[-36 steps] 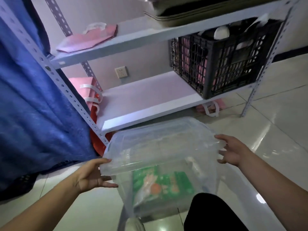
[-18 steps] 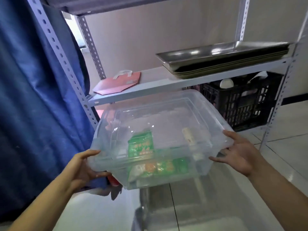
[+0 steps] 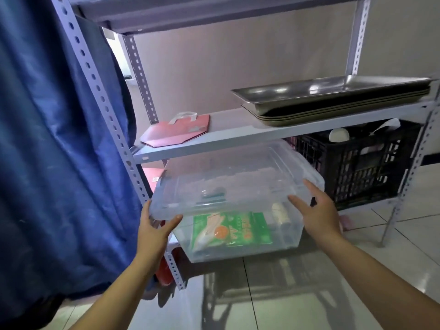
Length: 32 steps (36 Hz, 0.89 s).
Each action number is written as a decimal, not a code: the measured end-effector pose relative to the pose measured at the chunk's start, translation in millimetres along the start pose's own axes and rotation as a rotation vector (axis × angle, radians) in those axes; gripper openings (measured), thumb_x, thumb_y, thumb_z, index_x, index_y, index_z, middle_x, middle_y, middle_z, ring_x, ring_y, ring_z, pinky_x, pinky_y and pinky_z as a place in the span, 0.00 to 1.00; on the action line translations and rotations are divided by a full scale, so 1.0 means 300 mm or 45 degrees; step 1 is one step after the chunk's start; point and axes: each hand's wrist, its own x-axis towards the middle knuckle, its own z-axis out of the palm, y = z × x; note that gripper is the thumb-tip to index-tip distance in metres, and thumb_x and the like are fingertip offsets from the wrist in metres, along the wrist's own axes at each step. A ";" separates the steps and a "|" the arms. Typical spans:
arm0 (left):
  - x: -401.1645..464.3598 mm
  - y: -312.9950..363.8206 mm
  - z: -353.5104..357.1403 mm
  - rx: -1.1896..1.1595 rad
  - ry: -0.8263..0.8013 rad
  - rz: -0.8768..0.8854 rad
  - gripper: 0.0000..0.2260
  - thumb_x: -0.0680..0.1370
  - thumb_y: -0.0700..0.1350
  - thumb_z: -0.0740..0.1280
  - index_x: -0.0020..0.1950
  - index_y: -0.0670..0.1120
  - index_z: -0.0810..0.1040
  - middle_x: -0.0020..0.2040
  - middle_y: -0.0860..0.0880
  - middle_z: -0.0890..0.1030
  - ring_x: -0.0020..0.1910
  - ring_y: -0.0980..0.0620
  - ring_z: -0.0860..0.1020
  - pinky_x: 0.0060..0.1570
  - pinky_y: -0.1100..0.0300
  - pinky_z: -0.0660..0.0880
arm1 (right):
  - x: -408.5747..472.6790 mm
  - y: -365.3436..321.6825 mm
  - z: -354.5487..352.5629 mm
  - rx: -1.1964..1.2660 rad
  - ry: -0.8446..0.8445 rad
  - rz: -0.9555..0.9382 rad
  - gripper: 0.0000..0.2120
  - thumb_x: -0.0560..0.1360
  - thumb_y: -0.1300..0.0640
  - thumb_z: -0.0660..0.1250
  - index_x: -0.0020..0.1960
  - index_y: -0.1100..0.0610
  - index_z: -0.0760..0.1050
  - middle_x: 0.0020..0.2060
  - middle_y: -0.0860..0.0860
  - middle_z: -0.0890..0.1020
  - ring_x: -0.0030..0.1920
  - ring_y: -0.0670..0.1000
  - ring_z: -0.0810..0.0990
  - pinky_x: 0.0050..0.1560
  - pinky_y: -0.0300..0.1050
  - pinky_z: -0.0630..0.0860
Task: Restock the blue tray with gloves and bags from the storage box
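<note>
Clear storage box (image 3: 238, 186) — gripped at both ends by left hand (image 3: 154, 231), right hand (image 3: 319, 213) fingers.

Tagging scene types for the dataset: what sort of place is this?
Probably a storeroom or back room, perhaps of a food business: a slotted-angle metal shelving rack, a stack of steel trays, a black plastic crate, and the clear lidded storage box being carried.

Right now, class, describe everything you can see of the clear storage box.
The clear storage box is see-through plastic with a matching lid on top. It is held about level in front of the rack, the left hand gripping its left rim, the right hand its right side. Inside lie a green packet and a pale roll.
</note>
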 end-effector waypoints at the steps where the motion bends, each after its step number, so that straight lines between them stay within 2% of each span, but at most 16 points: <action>1: 0.022 -0.005 0.008 0.019 0.024 0.029 0.32 0.68 0.47 0.80 0.67 0.62 0.70 0.61 0.54 0.81 0.57 0.54 0.82 0.55 0.55 0.80 | 0.019 -0.009 0.015 -0.055 0.019 -0.002 0.30 0.73 0.46 0.73 0.72 0.49 0.69 0.73 0.55 0.68 0.70 0.57 0.68 0.65 0.50 0.69; 3: 0.069 -0.014 0.030 0.044 0.042 0.066 0.29 0.69 0.46 0.79 0.65 0.62 0.71 0.58 0.57 0.82 0.55 0.58 0.82 0.54 0.60 0.80 | 0.061 -0.024 0.050 -0.207 0.063 -0.004 0.28 0.73 0.45 0.72 0.71 0.50 0.72 0.78 0.54 0.57 0.75 0.58 0.61 0.71 0.54 0.65; 4: 0.092 -0.018 0.042 0.051 0.044 0.064 0.29 0.70 0.45 0.78 0.66 0.61 0.71 0.58 0.56 0.82 0.55 0.58 0.82 0.55 0.58 0.80 | 0.082 -0.028 0.067 -0.309 0.061 -0.020 0.27 0.74 0.45 0.72 0.70 0.51 0.73 0.79 0.53 0.54 0.77 0.58 0.58 0.73 0.56 0.62; 7: 0.142 -0.024 0.075 0.101 0.031 0.053 0.31 0.71 0.47 0.77 0.70 0.54 0.67 0.62 0.50 0.80 0.59 0.51 0.80 0.61 0.48 0.78 | 0.141 -0.029 0.112 -0.663 0.000 -0.122 0.26 0.77 0.43 0.67 0.72 0.50 0.70 0.78 0.53 0.59 0.78 0.58 0.54 0.73 0.62 0.59; 11: 0.201 -0.029 0.114 0.239 0.038 0.083 0.37 0.70 0.57 0.76 0.74 0.59 0.60 0.66 0.50 0.77 0.62 0.46 0.78 0.61 0.42 0.76 | 0.220 -0.034 0.146 -0.902 0.033 -0.263 0.23 0.80 0.45 0.61 0.74 0.50 0.68 0.76 0.53 0.64 0.78 0.57 0.54 0.70 0.60 0.62; 13: 0.246 -0.029 0.131 0.242 0.066 0.029 0.40 0.72 0.55 0.75 0.77 0.58 0.55 0.71 0.48 0.73 0.67 0.44 0.74 0.65 0.42 0.73 | 0.262 -0.036 0.160 -0.940 -0.013 -0.263 0.23 0.81 0.46 0.59 0.75 0.50 0.66 0.77 0.52 0.64 0.78 0.56 0.54 0.71 0.58 0.62; 15: 0.287 -0.027 0.145 0.248 0.095 0.007 0.39 0.74 0.52 0.74 0.78 0.57 0.54 0.73 0.48 0.71 0.69 0.44 0.72 0.66 0.48 0.70 | 0.293 -0.034 0.180 -0.911 -0.067 -0.247 0.23 0.82 0.49 0.59 0.76 0.50 0.64 0.78 0.52 0.61 0.79 0.56 0.51 0.72 0.57 0.61; 18: 0.311 -0.026 0.162 0.324 0.116 0.034 0.35 0.77 0.51 0.71 0.78 0.56 0.55 0.70 0.47 0.73 0.64 0.46 0.73 0.58 0.54 0.70 | 0.324 -0.004 0.211 -1.098 -0.188 -0.218 0.31 0.81 0.56 0.59 0.79 0.47 0.49 0.80 0.50 0.49 0.79 0.56 0.42 0.73 0.58 0.60; 21: 0.324 -0.034 0.176 0.443 0.115 0.000 0.36 0.78 0.54 0.68 0.79 0.57 0.50 0.74 0.46 0.70 0.68 0.43 0.72 0.63 0.48 0.71 | 0.358 0.020 0.215 -1.249 -0.340 -0.095 0.45 0.77 0.63 0.60 0.77 0.42 0.31 0.77 0.44 0.32 0.77 0.53 0.29 0.75 0.62 0.49; 24: 0.342 -0.044 0.184 0.511 0.077 -0.044 0.33 0.81 0.55 0.63 0.79 0.58 0.46 0.77 0.45 0.65 0.71 0.38 0.69 0.67 0.41 0.70 | 0.395 0.021 0.208 -1.270 -0.422 -0.074 0.45 0.77 0.59 0.58 0.76 0.42 0.27 0.76 0.43 0.28 0.76 0.53 0.28 0.74 0.63 0.44; 26: 0.356 -0.052 0.187 0.536 0.062 -0.034 0.30 0.82 0.53 0.60 0.79 0.58 0.46 0.77 0.46 0.65 0.71 0.38 0.69 0.65 0.44 0.69 | 0.409 0.018 0.208 -1.263 -0.440 -0.085 0.45 0.77 0.58 0.59 0.76 0.43 0.28 0.76 0.43 0.28 0.76 0.54 0.28 0.74 0.64 0.46; 29: 0.379 -0.066 0.186 0.576 0.064 -0.030 0.28 0.83 0.52 0.57 0.79 0.58 0.47 0.77 0.45 0.65 0.70 0.38 0.70 0.63 0.46 0.69 | 0.422 0.022 0.209 -1.259 -0.440 -0.111 0.46 0.76 0.58 0.62 0.77 0.45 0.29 0.77 0.46 0.30 0.76 0.55 0.29 0.73 0.64 0.57; 32: 0.388 -0.079 0.183 0.602 0.047 -0.005 0.27 0.84 0.52 0.56 0.80 0.57 0.46 0.77 0.46 0.65 0.71 0.38 0.69 0.64 0.48 0.68 | 0.425 0.040 0.209 -1.283 -0.440 -0.150 0.47 0.76 0.58 0.63 0.77 0.46 0.29 0.77 0.47 0.30 0.76 0.56 0.28 0.72 0.63 0.62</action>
